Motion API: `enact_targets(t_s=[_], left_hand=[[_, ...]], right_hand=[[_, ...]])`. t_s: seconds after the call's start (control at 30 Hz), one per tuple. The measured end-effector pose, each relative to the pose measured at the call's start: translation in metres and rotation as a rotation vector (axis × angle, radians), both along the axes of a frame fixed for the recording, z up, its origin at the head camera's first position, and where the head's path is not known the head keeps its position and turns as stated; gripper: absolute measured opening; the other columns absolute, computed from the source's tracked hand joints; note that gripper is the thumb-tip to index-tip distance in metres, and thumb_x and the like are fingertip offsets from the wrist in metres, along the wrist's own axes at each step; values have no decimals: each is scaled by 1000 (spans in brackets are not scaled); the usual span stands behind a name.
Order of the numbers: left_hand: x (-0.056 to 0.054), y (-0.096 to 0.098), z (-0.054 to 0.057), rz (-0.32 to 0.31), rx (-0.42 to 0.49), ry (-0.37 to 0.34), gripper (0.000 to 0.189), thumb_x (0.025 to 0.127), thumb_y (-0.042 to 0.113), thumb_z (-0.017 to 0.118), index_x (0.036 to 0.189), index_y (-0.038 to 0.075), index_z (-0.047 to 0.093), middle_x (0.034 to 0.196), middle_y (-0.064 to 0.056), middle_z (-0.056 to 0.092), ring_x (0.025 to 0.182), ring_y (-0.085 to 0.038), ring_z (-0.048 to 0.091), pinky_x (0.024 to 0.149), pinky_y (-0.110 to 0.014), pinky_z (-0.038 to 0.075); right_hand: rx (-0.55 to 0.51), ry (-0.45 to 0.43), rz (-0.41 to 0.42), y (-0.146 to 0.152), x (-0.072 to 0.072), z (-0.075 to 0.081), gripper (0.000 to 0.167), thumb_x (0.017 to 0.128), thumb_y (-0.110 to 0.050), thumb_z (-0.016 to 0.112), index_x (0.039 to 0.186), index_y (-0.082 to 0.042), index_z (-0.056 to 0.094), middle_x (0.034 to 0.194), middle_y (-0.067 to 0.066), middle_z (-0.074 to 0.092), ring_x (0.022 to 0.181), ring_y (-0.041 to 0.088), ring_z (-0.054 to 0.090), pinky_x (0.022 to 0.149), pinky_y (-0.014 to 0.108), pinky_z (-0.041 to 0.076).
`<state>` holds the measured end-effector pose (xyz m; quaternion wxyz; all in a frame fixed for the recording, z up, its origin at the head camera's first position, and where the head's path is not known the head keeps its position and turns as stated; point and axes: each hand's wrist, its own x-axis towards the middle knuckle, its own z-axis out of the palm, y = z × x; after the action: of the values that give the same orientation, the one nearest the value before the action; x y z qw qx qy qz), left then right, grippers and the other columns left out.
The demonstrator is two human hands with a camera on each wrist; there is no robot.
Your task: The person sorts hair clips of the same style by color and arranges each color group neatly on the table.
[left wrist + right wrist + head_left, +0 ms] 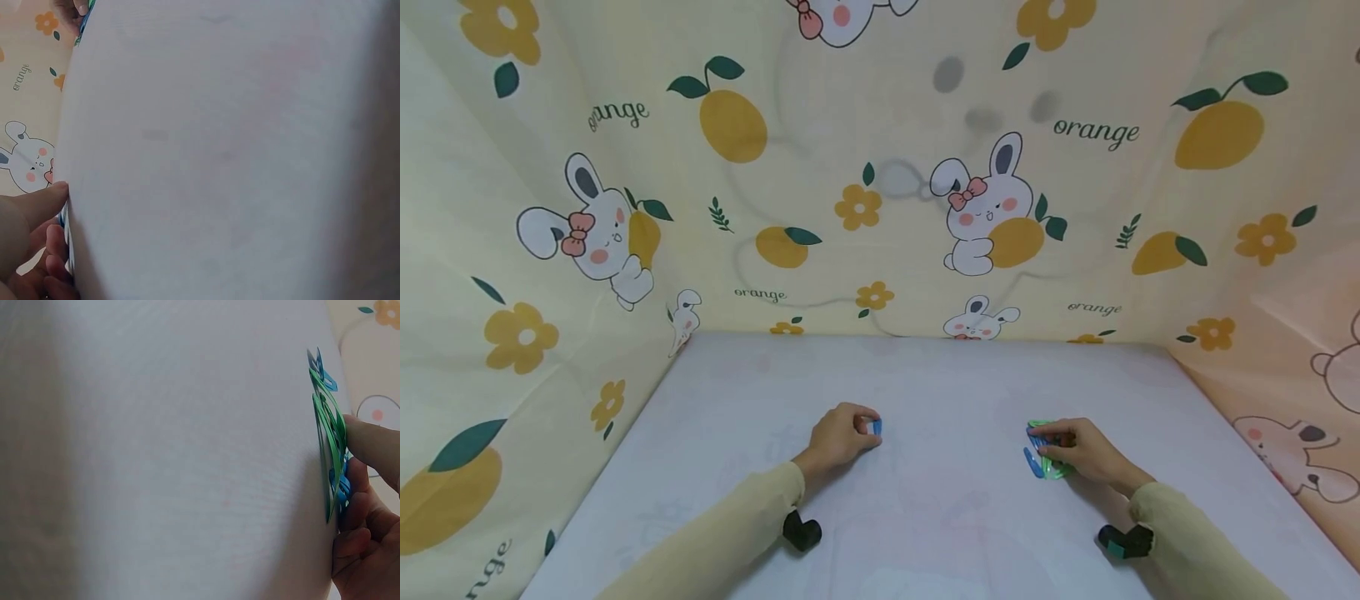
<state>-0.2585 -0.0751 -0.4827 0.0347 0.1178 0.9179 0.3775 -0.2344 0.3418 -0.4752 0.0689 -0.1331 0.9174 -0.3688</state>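
Observation:
Well to the left on the white tabletop, my left hand (842, 435) pinches a blue hair clip (877, 427) between thumb and fingers, low over the surface. In the left wrist view that hand (37, 244) covers most of the clip. On the right, my right hand (1086, 450) is at a small pile of blue and green hair clips, its thumb and fingers pinching a blue clip (340, 487) there. Several green clips (331, 425) lie in front of the fingers. One blue clip (1033, 462) lies at the pile's left edge.
The white tabletop (925, 517) stretches between and around both hands. A cream cloth (880, 108) printed with rabbits and oranges stands as a wall at the back and along both sides. Black wrist cameras (802, 531) sit on the sleeves.

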Motion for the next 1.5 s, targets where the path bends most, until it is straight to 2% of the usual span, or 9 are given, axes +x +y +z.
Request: enact_targets(t_s=[0.33, 0.63, 0.8, 0.97, 1.13, 1.5], left_hand=[[-2, -2, 0, 8, -9, -13, 34, 83, 24, 84, 114, 15, 76, 74, 6, 60, 65, -9, 49, 59, -24, 36], [-8, -8, 4, -54, 17, -78, 37, 84, 23, 83, 119, 12, 74, 76, 4, 60, 68, -11, 50, 62, -26, 38], [-9, -9, 5, -67, 25, -108, 38, 85, 21, 82, 120, 11, 73, 70, 5, 55, 63, -11, 48, 58, -25, 36], [-10, -10, 3, -64, 35, -128, 38, 85, 22, 82, 121, 12, 73, 68, 5, 51, 61, -11, 45, 56, -25, 33], [-11, -10, 3, -64, 36, -141, 39, 85, 24, 82, 121, 13, 72, 68, 5, 52, 62, -11, 46, 57, -25, 34], [-12, -8, 1, -65, 16, -124, 39, 85, 25, 82, 121, 15, 72, 68, 5, 54, 62, -11, 47, 58, -25, 35]], right_hand=[[-12, -5, 1, -1, -1, 1, 33, 92, -11, 72, 123, 2, 70, 98, 9, 62, 77, 9, 43, 63, 23, 38], [-2, -5, -1, 0, -2, 1, 32, 93, -11, 71, 122, 1, 70, 91, 6, 59, 75, 8, 43, 63, 22, 38], [-3, 3, 6, 0, -2, 1, 31, 93, -11, 71, 122, 1, 71, 88, 4, 57, 74, 7, 43, 62, 22, 38], [-15, 4, 25, 0, -2, 1, 30, 93, -11, 71, 120, 3, 71, 89, 4, 57, 74, 7, 43, 62, 22, 38], [-22, 5, 38, -1, -1, 3, 30, 93, -10, 70, 121, 4, 70, 94, 6, 62, 75, 6, 44, 62, 22, 39], [-23, -11, 36, 0, 1, 10, 33, 95, -13, 69, 123, 5, 69, 105, 14, 70, 81, 5, 54, 68, 21, 47]])
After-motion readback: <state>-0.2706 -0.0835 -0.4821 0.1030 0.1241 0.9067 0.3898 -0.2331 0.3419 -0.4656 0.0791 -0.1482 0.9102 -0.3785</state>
